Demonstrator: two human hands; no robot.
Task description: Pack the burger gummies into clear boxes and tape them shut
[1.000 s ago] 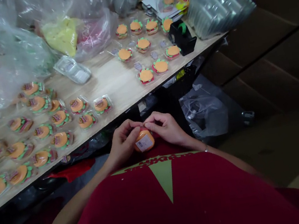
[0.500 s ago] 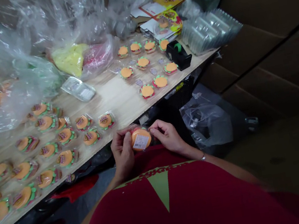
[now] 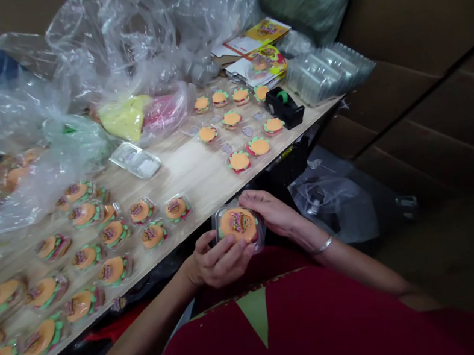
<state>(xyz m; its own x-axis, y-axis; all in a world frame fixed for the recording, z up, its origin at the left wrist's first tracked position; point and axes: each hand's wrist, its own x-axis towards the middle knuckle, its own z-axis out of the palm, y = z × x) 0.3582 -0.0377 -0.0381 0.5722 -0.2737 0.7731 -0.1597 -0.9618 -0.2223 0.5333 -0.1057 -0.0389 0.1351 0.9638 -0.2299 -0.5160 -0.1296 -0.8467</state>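
Note:
Between my two hands, just off the table's front edge, is a toy burger in a clear plastic case (image 3: pixel 239 224), its printed orange top facing up. My left hand (image 3: pixel 220 259) wraps its fingers over the near left side of the case. On the far right corner my right hand (image 3: pixel 270 211) is closed, thumb and fingers at the rim. More cased burgers with printed tops (image 3: pixel 113 269) cover the table's left part. Several unprinted-looking burgers (image 3: pixel 238 160) lie at the right, small clear pieces with labels among them.
A black tape dispenser (image 3: pixel 284 108) stands by the right-hand burgers. Behind it are stacked clear cases (image 3: pixel 328 72) and yellow printed cards (image 3: pixel 264 32). An open clear case (image 3: pixel 135 160) lies mid-table (image 3: pixel 190 173). Large plastic bags (image 3: pixel 115 34) fill the back; another bag (image 3: pixel 337 202) hangs low right.
The cased burger has been turned over: its white barcode label faced up before, now the printed top does. My left hand has shifted to its near side. The camera view has tilted slightly.

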